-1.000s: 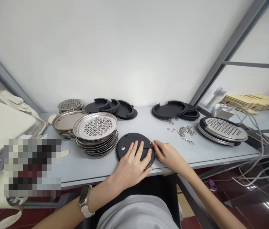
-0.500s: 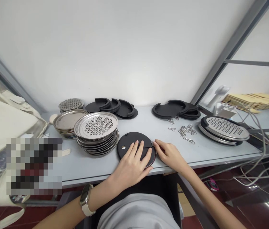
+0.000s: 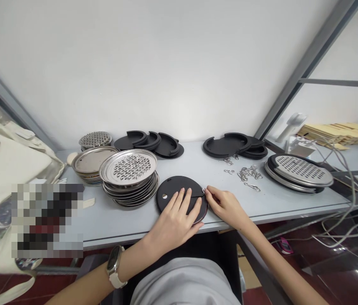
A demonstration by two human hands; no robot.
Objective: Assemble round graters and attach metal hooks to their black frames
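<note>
Black disc [image 3: 179, 189]: flat on the grey table [image 3: 280, 199] at its near edge, a small hole at its left, a slit running to its right rim. Left hand [image 3: 174, 222]: palm down on the disc, fingers spread and pressing it flat; watch [image 3: 113, 264] on the wrist. Right hand [image 3: 226, 205]: at the disc's right rim, fingertips pinched together on a small metal clip [image 3: 203, 190] where the slit meets the rim; the clip is tiny, so its seating cannot be told for sure.

Step in hand, by judgement: fitting the clip into the slit end. The next move calls for a steady hold from the left hand and a fine push or twist from the right.

Nearby: stack of perforated steel plates [image 3: 130, 176] just left of the disc; loose clips [image 3: 247, 174] to the right; more black discs [image 3: 153, 144] along the wall; one finished-looking grater [image 3: 299, 171] at far right.
</note>
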